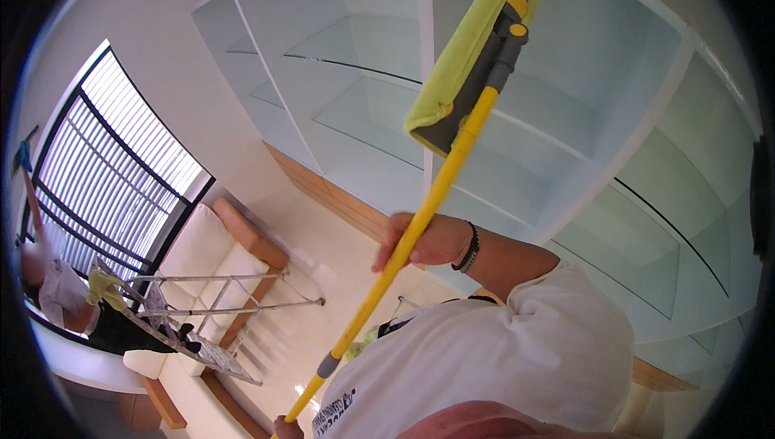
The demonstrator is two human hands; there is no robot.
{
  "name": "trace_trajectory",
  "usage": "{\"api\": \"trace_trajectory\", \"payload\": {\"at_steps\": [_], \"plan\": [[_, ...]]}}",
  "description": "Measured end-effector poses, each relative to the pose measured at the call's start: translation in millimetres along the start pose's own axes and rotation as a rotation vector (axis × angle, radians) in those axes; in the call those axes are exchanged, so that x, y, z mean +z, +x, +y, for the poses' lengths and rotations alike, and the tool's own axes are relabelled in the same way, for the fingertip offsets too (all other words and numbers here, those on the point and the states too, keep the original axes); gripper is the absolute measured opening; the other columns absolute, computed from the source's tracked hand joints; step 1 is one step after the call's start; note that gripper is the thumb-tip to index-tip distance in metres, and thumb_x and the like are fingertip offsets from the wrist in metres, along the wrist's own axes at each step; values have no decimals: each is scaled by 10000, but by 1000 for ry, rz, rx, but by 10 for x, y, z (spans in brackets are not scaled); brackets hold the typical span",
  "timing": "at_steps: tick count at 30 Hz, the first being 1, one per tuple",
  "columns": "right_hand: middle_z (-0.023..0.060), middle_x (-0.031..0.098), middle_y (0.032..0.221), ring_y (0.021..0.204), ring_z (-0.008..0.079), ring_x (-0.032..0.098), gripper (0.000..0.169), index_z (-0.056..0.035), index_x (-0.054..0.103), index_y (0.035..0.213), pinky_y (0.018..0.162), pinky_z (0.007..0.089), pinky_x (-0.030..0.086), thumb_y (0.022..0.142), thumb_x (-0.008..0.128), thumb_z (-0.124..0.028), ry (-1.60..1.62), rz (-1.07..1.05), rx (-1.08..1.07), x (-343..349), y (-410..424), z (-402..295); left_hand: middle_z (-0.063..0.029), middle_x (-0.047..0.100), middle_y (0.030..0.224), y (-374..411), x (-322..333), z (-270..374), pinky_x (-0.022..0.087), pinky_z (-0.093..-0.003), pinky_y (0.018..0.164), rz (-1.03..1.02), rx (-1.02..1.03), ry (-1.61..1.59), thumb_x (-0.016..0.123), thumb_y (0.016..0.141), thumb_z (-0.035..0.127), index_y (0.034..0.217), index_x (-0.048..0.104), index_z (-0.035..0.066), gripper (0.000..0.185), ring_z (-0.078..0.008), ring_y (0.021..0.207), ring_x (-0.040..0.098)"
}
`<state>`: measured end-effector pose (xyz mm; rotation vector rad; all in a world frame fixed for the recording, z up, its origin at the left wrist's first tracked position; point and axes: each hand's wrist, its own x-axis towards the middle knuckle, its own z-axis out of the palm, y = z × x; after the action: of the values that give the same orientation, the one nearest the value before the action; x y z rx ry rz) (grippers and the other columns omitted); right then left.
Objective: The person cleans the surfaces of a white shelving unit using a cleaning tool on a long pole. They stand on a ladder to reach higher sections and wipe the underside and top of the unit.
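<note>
A flat mop with a yellow telescopic pole (418, 221) slants up across the view. My right hand (433, 242) is wrapped around the middle of the pole, with dark bracelets on the wrist. Lower down, past a grey collar (328, 366), my left hand (289, 429) grips the pole and is largely cut off by the bottom edge. A yellow-green microfibre pad (466, 57) covers the grey mop head at the upper end. Behind the mop head stands a white display cabinet (427, 27) with glass shelves. I cannot tell whether the pad touches it.
At the left a person (63, 293) is on an aluminium stepladder (224, 302), one arm raised with a blue-topped tool beside a window with blinds (115, 154). Cream sofas with wooden arms (257, 233) stand around the ladder on a pale glossy floor (303, 221).
</note>
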<state>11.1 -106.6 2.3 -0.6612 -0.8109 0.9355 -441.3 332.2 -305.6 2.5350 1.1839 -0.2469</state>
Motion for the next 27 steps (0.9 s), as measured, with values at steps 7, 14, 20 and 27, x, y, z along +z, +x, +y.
{"api": "trace_trajectory", "payload": {"at_steps": [7,14,20,27], "plan": [[19,482,594,532,196,499,87,-140,475,744,593,388,428,733,548,-93,404,729,-364,-78,183,-154,-163,504,739,-308,-1101,1650,389,-417,729,817,-143,-67,581,718,181,785,515,8,197,-340,759,484],[-11,360,491,412,140,363,55,-138,500,785,478,328,365,733,517,-145,343,481,-493,-374,386,-758,-168,463,905,-416,-1283,1968,354,-415,781,902,107,-13,602,669,65,875,465,-10,258,-343,877,441],[-7,358,476,401,140,358,111,-113,518,831,463,323,357,724,499,-134,278,337,-504,-474,709,-1133,-128,497,746,-423,-1424,1865,404,-379,654,595,473,-69,674,589,126,872,476,9,365,-300,723,491],[-14,331,481,401,117,332,117,-81,502,827,438,274,344,719,458,-75,281,462,-539,-417,943,-1495,-50,480,595,-381,-1757,1700,378,-298,498,488,248,-352,628,668,233,705,486,13,265,-158,546,435]]}}
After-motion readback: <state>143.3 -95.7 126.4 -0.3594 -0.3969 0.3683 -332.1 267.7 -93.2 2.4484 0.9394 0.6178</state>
